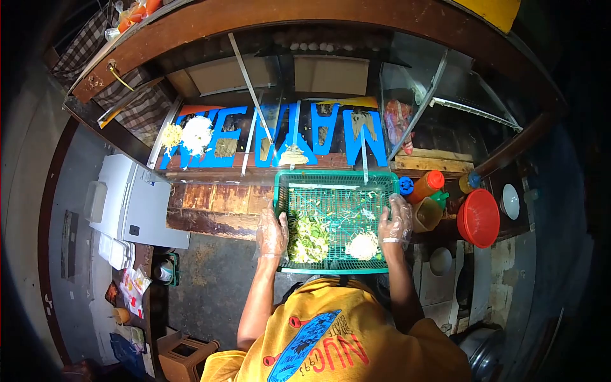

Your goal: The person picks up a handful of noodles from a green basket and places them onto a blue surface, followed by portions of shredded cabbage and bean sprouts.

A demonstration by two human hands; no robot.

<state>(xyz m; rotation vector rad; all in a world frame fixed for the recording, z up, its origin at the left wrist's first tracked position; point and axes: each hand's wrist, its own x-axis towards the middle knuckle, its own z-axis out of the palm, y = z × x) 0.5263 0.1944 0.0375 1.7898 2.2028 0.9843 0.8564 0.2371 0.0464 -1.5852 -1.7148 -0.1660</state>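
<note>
A green plastic basket is held level in front of my body, its far side at the wooden counter's edge. My left hand, in a clear plastic glove, grips the basket's left side. On the opposite side, my right hand is gloved the same way and closed on the rim; its fingertips are partly hidden. Inside the basket, a heap of shredded green vegetable lies to the left. A smaller pale heap of shreds sits at the near right, with loose strands scattered over the mesh.
White shreds and a yellowish pile lie on the blue-lettered display shelf. Right of the basket stand an orange bottle, a red bowl and a white bowl. A white cooler box stands left. Metal struts cross above the counter.
</note>
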